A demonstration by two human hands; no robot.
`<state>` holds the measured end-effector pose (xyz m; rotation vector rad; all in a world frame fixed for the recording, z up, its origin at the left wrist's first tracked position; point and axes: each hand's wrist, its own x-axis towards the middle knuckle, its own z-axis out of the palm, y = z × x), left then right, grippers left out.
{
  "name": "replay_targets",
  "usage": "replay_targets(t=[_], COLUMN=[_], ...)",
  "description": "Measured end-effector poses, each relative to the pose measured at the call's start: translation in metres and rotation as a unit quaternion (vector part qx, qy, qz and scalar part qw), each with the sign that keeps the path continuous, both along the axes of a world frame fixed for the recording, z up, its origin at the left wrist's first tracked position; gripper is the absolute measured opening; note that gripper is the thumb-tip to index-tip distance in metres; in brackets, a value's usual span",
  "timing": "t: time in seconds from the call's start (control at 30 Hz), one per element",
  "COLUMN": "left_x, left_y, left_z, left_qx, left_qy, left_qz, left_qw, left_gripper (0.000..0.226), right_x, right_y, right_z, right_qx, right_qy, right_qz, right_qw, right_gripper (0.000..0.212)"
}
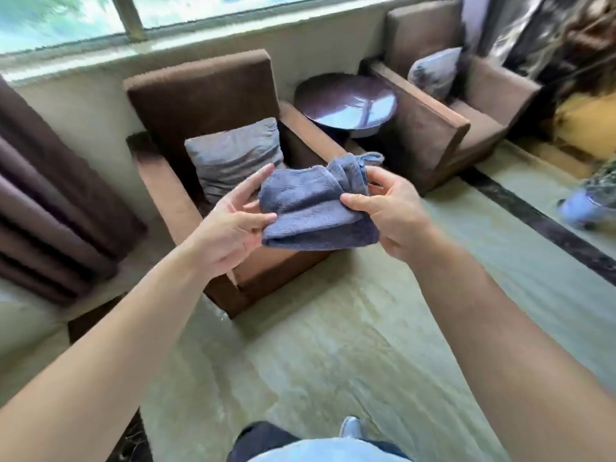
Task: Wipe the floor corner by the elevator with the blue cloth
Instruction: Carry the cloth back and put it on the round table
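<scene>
Though folded, blue cloth [316, 208] between left hand [230, 228] and right hand [390, 211]

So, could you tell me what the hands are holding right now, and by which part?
Both hold the folded blue cloth: left hand at its left edge, right hand pinching its right side.

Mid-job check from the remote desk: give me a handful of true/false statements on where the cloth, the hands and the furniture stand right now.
1. Both hands hold the blue cloth in the air. True: the left hand and the right hand each have a grip on one side.
2. The cloth is spread flat on the floor. False: it is folded and held up in front of the near armchair.
3. A grey cushion sits on the near armchair. True.
4. The round side table stands left of both armchairs. False: it stands between them.
5. An elevator is in view. False: none shows here.
</scene>
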<state>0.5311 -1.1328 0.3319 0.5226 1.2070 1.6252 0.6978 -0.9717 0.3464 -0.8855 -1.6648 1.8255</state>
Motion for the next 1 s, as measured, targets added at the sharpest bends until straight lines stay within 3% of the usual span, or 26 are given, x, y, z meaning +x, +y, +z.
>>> replay_targets(t=[0.1,0.3,0.53,0.8,1.0], left_x=[0.047,0.054,-0.024,-0.117,-0.186], left_y=[0.095,0.229,0.406,0.611,0.743], left_z=[-0.009,-0.033,-0.061,-0.047,-0.070], left_qx=[-0.022,-0.059,-0.055,-0.077,-0.113], left_qy=[-0.005,-0.025,-0.022,-0.021,0.003], left_qz=[-0.038,-0.042,-0.023,0.022,0.084], left_qw=[0.999,0.997,0.998,0.997,0.990], left_gripper=[0.060,0.058,0.059,0.060,0.056], right_x=[0.055,0.072,-0.013,-0.120,-0.193], right_y=[0.085,0.208,0.390,0.600,0.745], right_z=[-0.007,-0.037,-0.075,-0.064,-0.082], right_qx=[-0.007,-0.061,-0.078,-0.100,-0.121], right_qy=[-0.017,-0.033,-0.039,-0.061,-0.081], right_qz=[-0.048,-0.074,-0.070,-0.055,0.042], right_qw=[0.999,0.995,0.994,0.992,0.988], right_gripper=[0.046,0.049,0.047,0.052,0.050])
